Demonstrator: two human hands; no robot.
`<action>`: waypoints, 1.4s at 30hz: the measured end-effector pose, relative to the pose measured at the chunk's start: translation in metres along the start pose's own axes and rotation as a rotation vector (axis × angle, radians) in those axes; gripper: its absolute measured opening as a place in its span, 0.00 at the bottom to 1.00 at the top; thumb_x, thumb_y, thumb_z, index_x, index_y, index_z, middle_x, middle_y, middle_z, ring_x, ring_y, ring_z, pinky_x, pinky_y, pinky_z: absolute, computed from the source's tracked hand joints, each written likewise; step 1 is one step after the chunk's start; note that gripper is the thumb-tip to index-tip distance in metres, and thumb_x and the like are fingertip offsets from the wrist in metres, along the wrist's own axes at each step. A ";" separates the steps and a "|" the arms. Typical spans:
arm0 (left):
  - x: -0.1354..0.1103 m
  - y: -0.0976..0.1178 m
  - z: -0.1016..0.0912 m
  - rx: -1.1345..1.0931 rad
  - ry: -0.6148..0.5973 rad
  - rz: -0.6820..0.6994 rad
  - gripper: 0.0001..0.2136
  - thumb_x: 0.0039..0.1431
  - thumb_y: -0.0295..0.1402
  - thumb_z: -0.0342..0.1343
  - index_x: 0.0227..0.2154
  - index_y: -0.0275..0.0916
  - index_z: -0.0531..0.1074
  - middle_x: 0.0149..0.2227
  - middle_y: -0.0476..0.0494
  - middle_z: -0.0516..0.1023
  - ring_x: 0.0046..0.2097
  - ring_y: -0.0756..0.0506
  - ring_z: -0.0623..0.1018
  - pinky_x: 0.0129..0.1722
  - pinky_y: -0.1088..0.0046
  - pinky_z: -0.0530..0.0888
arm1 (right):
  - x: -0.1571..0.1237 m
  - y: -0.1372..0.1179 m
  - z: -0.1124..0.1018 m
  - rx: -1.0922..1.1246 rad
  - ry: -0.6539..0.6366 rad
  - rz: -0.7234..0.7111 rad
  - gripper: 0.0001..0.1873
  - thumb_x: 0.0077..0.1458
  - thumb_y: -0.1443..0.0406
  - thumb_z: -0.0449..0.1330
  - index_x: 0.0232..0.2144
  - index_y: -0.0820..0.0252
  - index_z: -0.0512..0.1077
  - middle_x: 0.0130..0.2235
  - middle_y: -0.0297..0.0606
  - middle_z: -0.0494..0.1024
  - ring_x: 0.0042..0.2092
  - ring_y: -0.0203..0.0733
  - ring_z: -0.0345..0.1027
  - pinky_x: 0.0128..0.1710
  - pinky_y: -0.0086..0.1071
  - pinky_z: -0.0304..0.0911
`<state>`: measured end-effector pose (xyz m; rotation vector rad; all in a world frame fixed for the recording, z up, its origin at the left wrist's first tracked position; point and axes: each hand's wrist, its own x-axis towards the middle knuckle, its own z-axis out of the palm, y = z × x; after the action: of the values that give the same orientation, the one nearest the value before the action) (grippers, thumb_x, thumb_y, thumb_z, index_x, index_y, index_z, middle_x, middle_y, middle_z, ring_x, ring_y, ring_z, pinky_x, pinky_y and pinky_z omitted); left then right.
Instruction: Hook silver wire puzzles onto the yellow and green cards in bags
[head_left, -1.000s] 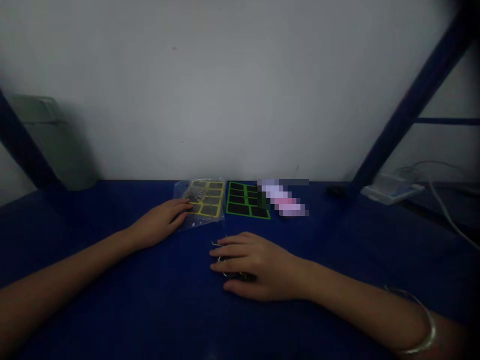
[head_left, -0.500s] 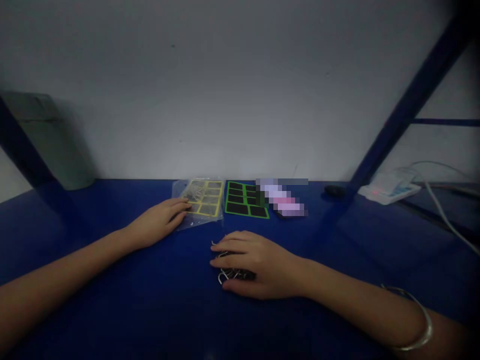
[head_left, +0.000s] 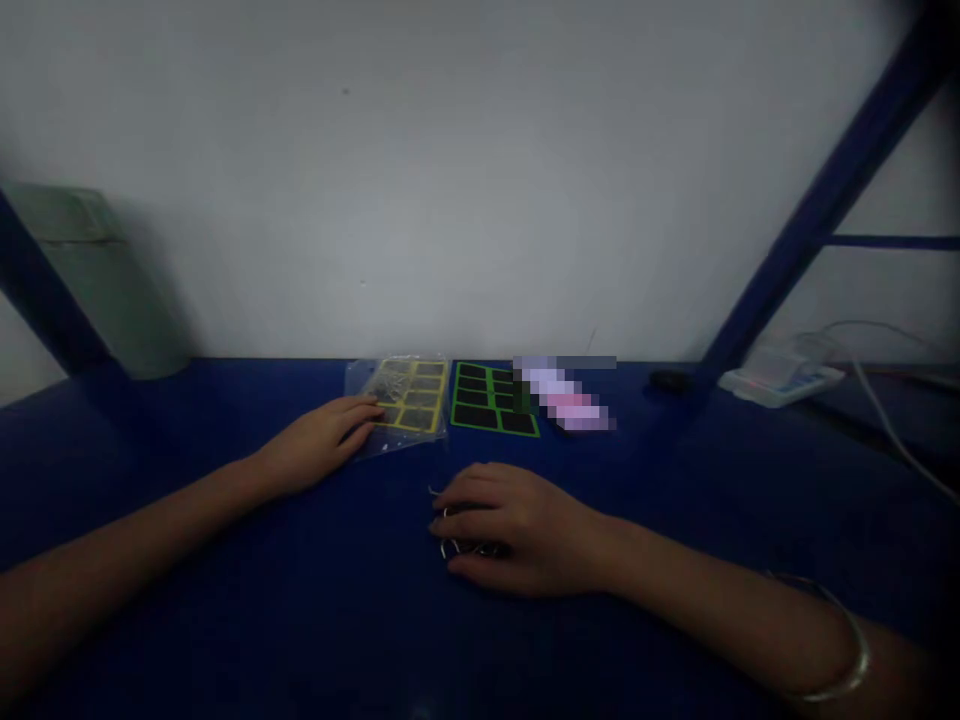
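Observation:
My left hand (head_left: 324, 443) lies on the near left part of a clear plastic bag (head_left: 367, 447), its fingers stretched out together. Under or in the bag shows a yellow-edged grid sheet (head_left: 421, 418), with small thin pale pieces (head_left: 391, 382) at its left. Right of it lies a green-edged sheet with dark boxes (head_left: 474, 417). My right hand (head_left: 517, 530) is cupped over a small heap of shiny bent metal hooks (head_left: 469, 548), fingers curled round them. Most of the heap is hidden beneath the palm.
A blurred pinkish phone-like object (head_left: 574, 405) overlaps the green sheet's right side. Farther right are a small black object (head_left: 670, 381) and a white power strip (head_left: 780, 385) with cables. A green bin-like container (head_left: 120, 290) and blue slanted posts (head_left: 795, 230) flank the blue table (head_left: 300, 610).
My right hand's fingers have drawn in slightly to the right, curling closer over the metal hooks, so less of the heap shows. My left hand stays in place.

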<state>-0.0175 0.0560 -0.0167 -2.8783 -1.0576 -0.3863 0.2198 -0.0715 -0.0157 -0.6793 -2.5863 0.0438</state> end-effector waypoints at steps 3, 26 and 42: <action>0.000 0.000 -0.001 0.001 0.007 0.000 0.18 0.61 0.39 0.36 0.48 0.39 0.63 0.52 0.45 0.64 0.54 0.46 0.62 0.54 0.67 0.58 | 0.000 0.000 0.001 -0.007 0.012 -0.004 0.14 0.53 0.61 0.51 0.37 0.64 0.70 0.39 0.43 0.73 0.44 0.39 0.64 0.43 0.35 0.60; -0.008 -0.007 -0.004 0.122 0.051 -0.049 0.15 0.61 0.35 0.38 0.47 0.44 0.63 0.53 0.45 0.63 0.54 0.42 0.62 0.51 0.50 0.54 | -0.007 0.016 -0.009 0.079 0.106 0.128 0.14 0.53 0.64 0.53 0.42 0.60 0.68 0.41 0.41 0.73 0.42 0.36 0.66 0.39 0.32 0.64; -0.011 0.020 0.003 0.031 0.066 0.010 0.17 0.59 0.41 0.42 0.49 0.43 0.60 0.53 0.45 0.63 0.52 0.44 0.65 0.51 0.62 0.60 | -0.003 0.008 -0.005 0.314 -0.138 0.159 0.32 0.40 0.58 0.63 0.49 0.57 0.63 0.52 0.38 0.65 0.55 0.43 0.53 0.55 0.41 0.49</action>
<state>-0.0120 0.0343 -0.0214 -2.8213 -1.0292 -0.4561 0.2276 -0.0666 -0.0140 -0.7814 -2.5660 0.5530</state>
